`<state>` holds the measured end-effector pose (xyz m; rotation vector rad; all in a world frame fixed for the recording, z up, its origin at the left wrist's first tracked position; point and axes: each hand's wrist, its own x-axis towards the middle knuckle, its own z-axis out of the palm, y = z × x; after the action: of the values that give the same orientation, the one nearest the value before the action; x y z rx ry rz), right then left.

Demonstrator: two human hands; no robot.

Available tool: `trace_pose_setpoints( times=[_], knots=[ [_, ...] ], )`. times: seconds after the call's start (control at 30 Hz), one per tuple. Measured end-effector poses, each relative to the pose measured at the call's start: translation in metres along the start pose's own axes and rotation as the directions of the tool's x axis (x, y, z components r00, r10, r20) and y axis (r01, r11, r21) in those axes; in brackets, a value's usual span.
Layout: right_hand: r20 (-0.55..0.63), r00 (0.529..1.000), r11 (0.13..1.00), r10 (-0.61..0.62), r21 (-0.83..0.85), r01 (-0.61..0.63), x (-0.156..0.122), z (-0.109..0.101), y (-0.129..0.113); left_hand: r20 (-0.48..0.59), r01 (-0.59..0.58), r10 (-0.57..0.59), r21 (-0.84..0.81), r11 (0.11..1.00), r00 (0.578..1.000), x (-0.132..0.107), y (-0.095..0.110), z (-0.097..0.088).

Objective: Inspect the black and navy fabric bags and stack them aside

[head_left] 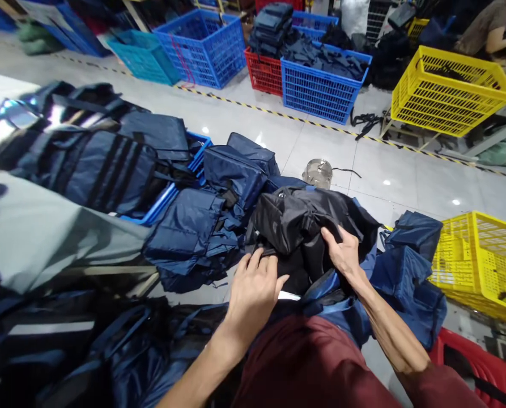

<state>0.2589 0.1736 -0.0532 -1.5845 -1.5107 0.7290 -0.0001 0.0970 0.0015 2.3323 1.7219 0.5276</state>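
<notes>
A black bag (284, 218) of shiny fabric, with blue material under and around it, lies crumpled in front of me. My right hand (341, 249) is closed on a fold of the black fabric, thumb and fingers pinching it. On the bag's near left edge rests my left hand (255, 283), palm down, its fingers laid over the fabric and its thumb held apart. Between the hands the bag's dark inner side shows. Navy fabric bags (185, 226) are piled to the left, and more blue bags (405, 277) lie to the right.
A blue crate (161, 204) heaped with navy backpacks (103, 164) stands at left. Yellow crates (477, 266) are at right. Beyond the striped floor line stand blue, red and yellow crates (443, 99). A tape roll (318, 173) sits on the floor. A person's arm (497, 37) shows at far right.
</notes>
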Motion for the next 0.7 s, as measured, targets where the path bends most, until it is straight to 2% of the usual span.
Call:
trace_pose_setpoints(
  times=[0.07,0.13,0.23,0.3,0.37,0.4,0.43,0.5,0.57,0.63,0.7],
  knots=[
    [-0.032,0.998,0.999,-0.053,0.0,0.054,0.004,-0.014,-0.028,-0.054,-0.059,0.065,0.103,0.993,0.996,0.001,0.002,-0.007],
    [-0.058,0.995,0.997,-0.08,-0.01,0.08,0.007,-0.023,-0.052,-0.087,-0.053,0.067,0.164,0.985,0.994,0.007,0.0,-0.009],
    [-0.092,0.995,0.999,-0.043,0.008,0.044,0.018,-0.026,-0.068,-0.048,-0.008,0.017,0.181,0.983,0.999,0.023,-0.008,-0.002],
    [-0.108,0.994,1.0,0.022,0.016,-0.021,0.034,-0.023,-0.055,0.091,-0.027,0.015,0.129,0.991,0.996,0.027,-0.013,0.008],
    [-0.101,0.987,0.991,0.124,-0.038,-0.128,0.056,-0.017,-0.025,0.215,-0.105,0.095,0.032,0.994,0.972,0.019,-0.018,0.015],
    [-0.078,0.979,0.977,0.189,-0.086,-0.195,0.066,-0.014,-0.006,0.221,-0.156,0.154,-0.01,0.988,0.963,0.009,-0.019,0.017],
    [-0.045,0.966,0.956,0.256,-0.137,-0.26,0.074,-0.01,0.013,0.177,-0.202,0.203,-0.027,0.979,0.963,-0.003,-0.02,0.017],
    [0.023,0.934,0.914,0.357,-0.213,-0.344,0.084,0.0,0.047,0.016,-0.245,0.245,0.001,0.969,0.969,-0.031,-0.021,0.01],
    [0.067,0.928,0.911,0.368,-0.227,-0.345,0.085,0.008,0.064,-0.122,-0.226,0.229,0.034,0.974,0.966,-0.057,-0.02,-0.007],
    [0.087,0.943,0.932,0.32,-0.206,-0.297,0.082,0.01,0.06,-0.182,-0.189,0.192,0.032,0.981,0.964,-0.073,-0.016,-0.033],
    [0.088,0.956,0.95,0.279,-0.171,-0.262,0.084,0.002,0.045,-0.196,-0.186,0.187,0.025,0.982,0.963,-0.079,-0.012,-0.064]
  ],
)
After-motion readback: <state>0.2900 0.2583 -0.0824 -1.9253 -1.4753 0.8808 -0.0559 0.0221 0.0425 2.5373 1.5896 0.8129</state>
